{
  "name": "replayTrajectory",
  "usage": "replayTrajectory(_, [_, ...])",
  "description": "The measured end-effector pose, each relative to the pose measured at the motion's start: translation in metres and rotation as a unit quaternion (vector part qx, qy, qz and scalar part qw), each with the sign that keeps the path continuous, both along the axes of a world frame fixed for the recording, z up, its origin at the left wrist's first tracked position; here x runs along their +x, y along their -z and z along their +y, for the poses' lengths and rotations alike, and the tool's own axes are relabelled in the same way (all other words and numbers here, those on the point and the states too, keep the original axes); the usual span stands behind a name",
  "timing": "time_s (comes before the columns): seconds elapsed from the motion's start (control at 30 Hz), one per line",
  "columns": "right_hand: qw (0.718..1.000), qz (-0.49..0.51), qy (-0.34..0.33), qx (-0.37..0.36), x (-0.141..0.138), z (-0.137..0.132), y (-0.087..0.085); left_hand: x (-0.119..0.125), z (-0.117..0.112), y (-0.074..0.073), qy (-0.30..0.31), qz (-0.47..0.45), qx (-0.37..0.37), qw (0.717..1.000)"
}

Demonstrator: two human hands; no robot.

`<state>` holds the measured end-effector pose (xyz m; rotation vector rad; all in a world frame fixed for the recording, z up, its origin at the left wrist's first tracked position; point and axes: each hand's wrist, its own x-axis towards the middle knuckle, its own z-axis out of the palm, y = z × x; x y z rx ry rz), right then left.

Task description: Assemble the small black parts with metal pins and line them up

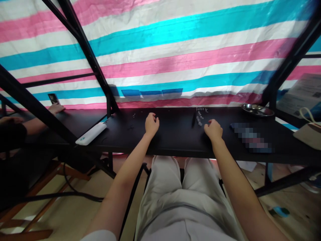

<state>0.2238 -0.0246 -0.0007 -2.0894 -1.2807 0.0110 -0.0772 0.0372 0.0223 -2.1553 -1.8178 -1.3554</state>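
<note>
My left hand (151, 125) rests on the black table (175, 139) with its fingers loosely curled; nothing shows in it. Over to the right, my right hand (214, 130) lies on the same tabletop, also curled, and I see no object in it. Just beyond the right hand is a small cluster of clear pieces (199, 118). Beside the cluster lies a thin dark stick-like item (194, 118), and a row of small white bits (202, 109) sits behind it.
A white power bank (91, 133) lies at the left by the black frame post. On the right are a blurred-out dark flat item (250, 138), a round metal tray (257, 109) and a beige bag (309, 134). Another person's hand (56, 107) is at the far left.
</note>
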Motion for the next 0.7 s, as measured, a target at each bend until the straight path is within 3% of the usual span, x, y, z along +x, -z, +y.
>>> replayTrajectory(0.13, [0.997,-0.033,-0.019,-0.071,0.001,0.004,0.007,0.039,-0.024,0.000,0.180,0.043,0.060,0.981])
replayTrajectory(0.27, [0.994,-0.071,-0.038,-0.068,0.000,0.004,0.009,0.078,-0.036,0.003,0.285,0.110,0.059,0.950])
replayTrajectory(0.47, [0.992,-0.088,-0.052,-0.068,-0.001,0.003,0.007,0.122,-0.028,0.016,0.277,0.169,-0.020,0.946])
replayTrajectory(0.7, [0.991,-0.093,-0.057,-0.073,-0.003,0.004,0.006,0.144,-0.017,0.025,0.237,0.202,-0.051,0.949])
